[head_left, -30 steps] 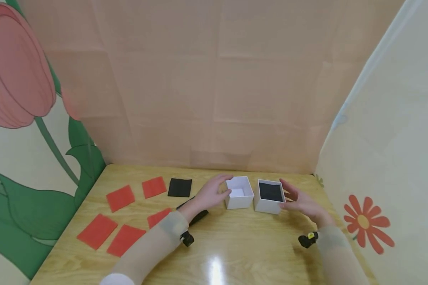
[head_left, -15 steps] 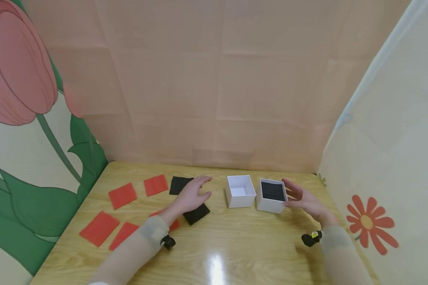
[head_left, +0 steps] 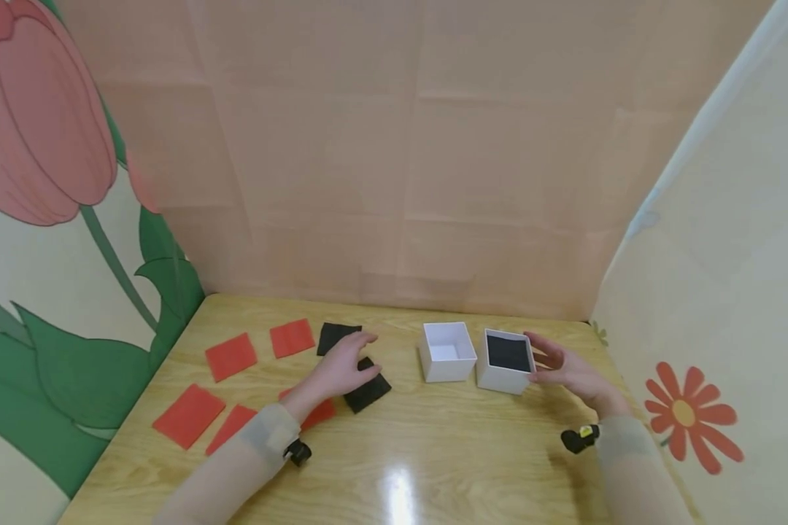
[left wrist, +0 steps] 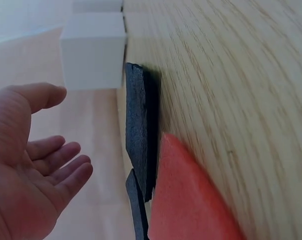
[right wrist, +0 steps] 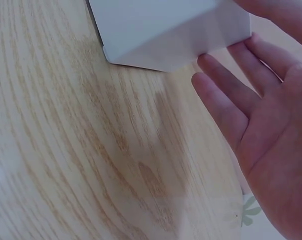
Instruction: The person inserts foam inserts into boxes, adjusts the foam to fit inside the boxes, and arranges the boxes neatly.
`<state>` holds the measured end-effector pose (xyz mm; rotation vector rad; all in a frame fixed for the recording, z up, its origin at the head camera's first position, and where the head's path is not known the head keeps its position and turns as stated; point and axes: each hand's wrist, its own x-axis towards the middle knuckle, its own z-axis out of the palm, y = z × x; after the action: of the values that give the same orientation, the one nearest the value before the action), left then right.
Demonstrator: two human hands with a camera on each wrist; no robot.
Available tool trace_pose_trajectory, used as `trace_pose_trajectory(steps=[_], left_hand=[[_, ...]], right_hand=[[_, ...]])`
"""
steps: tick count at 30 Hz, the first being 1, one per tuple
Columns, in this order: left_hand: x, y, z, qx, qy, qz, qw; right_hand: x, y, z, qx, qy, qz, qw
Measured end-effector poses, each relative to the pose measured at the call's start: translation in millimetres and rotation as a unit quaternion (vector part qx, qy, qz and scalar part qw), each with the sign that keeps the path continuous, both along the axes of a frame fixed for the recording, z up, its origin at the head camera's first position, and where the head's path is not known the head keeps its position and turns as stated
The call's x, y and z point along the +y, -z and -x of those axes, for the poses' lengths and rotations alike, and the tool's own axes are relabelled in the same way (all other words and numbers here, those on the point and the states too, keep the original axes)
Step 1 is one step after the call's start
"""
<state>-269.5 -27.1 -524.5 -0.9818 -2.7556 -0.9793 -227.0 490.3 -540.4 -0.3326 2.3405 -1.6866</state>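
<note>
In the head view my left hand (head_left: 338,367) hovers over two flat black squares, like folded cloth; nothing is held. Its fingers are relaxed, thumb apart, in the left wrist view. The nearer black square (head_left: 369,394) lies below the fingertips. The farther black square (head_left: 335,335) is partly covered by the hand. My right hand (head_left: 573,373) touches the right side of the right white box (head_left: 503,380), its fingers fairly straight in the right wrist view. Black material (head_left: 508,354) lies inside this box. Beside it stands another open white box (head_left: 448,370), with its bare floor showing.
Several red squares lie on the left of the wooden table (head_left: 446,452), such as a red square (head_left: 189,415) near the front and another red square (head_left: 292,338) at the back. My left forearm partly covers two. A tulip-patterned wall covering (head_left: 59,131) borders the left side.
My left hand has moved left, away from the left white box, to over the black squares. The right hand stays at the right box. The head view has shifted slightly.
</note>
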Motion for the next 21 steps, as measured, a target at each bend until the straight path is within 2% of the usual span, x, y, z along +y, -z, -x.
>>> trace_pose_trajectory(steps=[10,21], left_hand=[[-8,2.0,-11.4,-0.049,-0.039,0.058,0.9964],[-9,8.8,-16.0,-0.064,-0.071,0.107,0.9897]], right_hand=[[2,-3.2,0.6,0.001,0.007,-0.031,0.999],[2,-4.8,-0.2,-0.004,0.002,-0.037,0.999]])
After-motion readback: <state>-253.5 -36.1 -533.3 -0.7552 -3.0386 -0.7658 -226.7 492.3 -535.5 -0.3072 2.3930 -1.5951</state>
